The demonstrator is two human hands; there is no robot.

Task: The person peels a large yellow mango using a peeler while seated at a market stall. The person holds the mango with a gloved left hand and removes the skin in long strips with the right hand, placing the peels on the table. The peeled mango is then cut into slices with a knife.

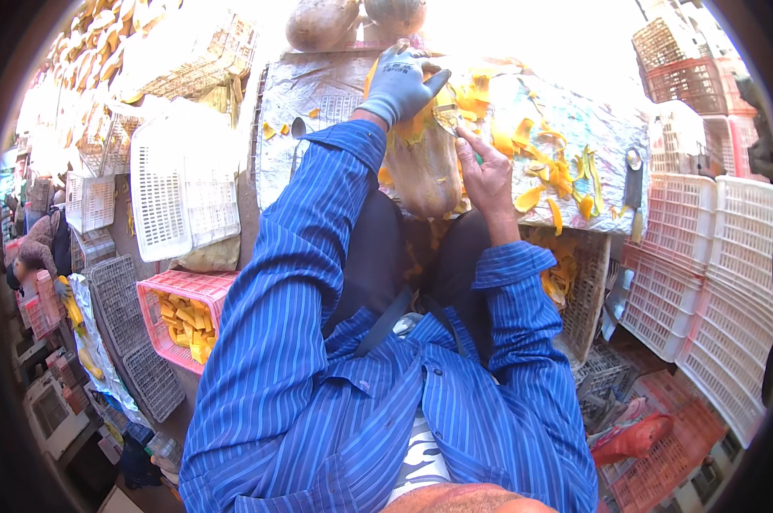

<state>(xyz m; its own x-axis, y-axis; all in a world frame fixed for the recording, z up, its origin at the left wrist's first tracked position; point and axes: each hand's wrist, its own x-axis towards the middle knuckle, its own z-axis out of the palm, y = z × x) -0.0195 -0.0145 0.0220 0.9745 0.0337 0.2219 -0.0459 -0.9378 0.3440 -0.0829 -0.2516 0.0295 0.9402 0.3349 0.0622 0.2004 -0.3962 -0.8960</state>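
A long tan pumpkin (423, 170) lies on the covered work surface (284, 83), its near end toward my knees. Its far part is peeled to orange flesh. My left hand (399, 83), in a grey-blue coated glove, presses on that far part with the thumb spread out to the right. Bare and closed around a peeler's handle, my right hand (487, 168) is just right of the pumpkin. The metal head of the peeler (447, 117) rests at the border between peeled flesh and skin. Orange peel strips (556, 170) are strewn to the right.
Two whole pumpkins (322, 24) sit at the far edge. Spoons lie at both sides, one a metal spoon (298, 128). Left of me, a pink crate (187, 282) holds cut pumpkin pieces; stacked plastic crates (668, 256) stand at right. A person (40, 243) works far left.
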